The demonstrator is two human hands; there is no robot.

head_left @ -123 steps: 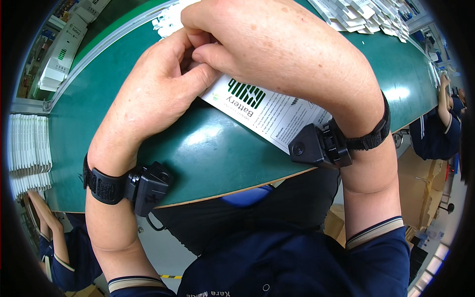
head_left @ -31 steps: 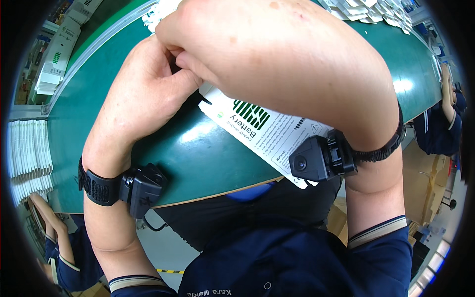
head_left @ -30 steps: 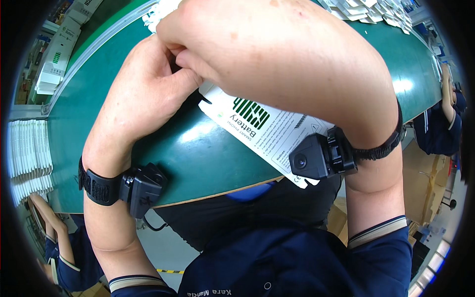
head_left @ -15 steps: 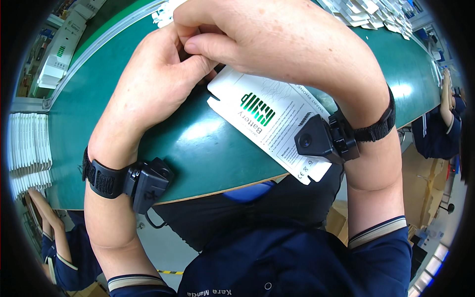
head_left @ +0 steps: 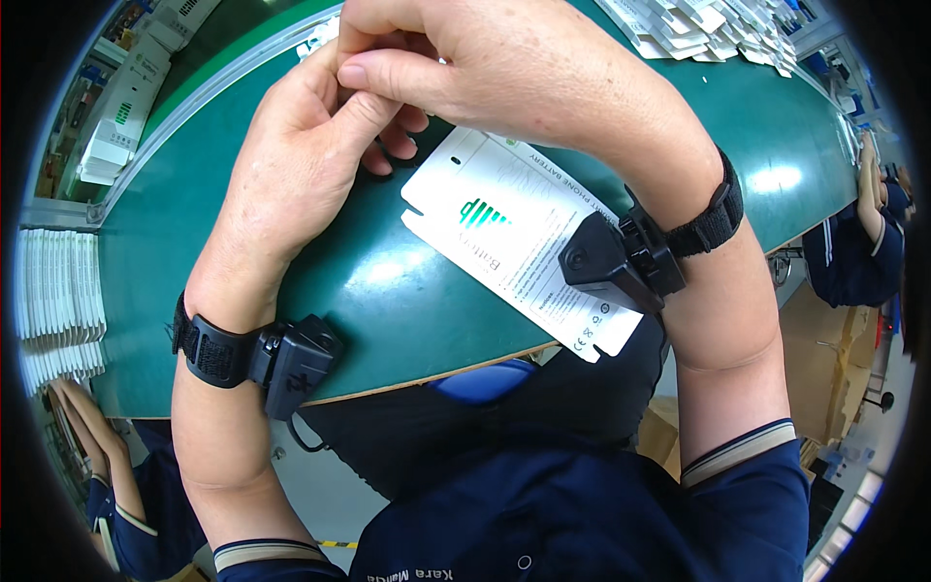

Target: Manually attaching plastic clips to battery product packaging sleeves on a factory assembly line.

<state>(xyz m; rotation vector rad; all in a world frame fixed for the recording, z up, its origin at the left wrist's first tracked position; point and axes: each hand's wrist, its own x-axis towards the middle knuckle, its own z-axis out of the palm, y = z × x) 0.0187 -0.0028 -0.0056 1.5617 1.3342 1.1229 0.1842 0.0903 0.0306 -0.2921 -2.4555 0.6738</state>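
My left hand [head_left: 299, 155] and my right hand [head_left: 485, 73] meet over the far side of the green table [head_left: 378, 281]. Thumb and fingers of each are pressed together at the point where they touch; whatever is pinched there is too small or hidden to make out. Just below them, a flat white printed carton [head_left: 504, 242] with a green pattern lies on the table, its near end sticking out past the edge. Part of it is covered by the black device on my right wrist. Small white pieces [head_left: 318, 35] lie beyond my left hand.
Flat white cartons [head_left: 703, 29] are heaped at the far right. A row of stacked cartons [head_left: 60, 291] stands at the left edge, near a co-worker's arms [head_left: 95, 427]. Another person [head_left: 858, 233] sits at the right. More white boxes [head_left: 121, 121] stand beyond the table's rail.
Both hands have shifted slightly left, still together. Several curled fingertips now show below my left thumb. The carton appears slightly further left in the picture.
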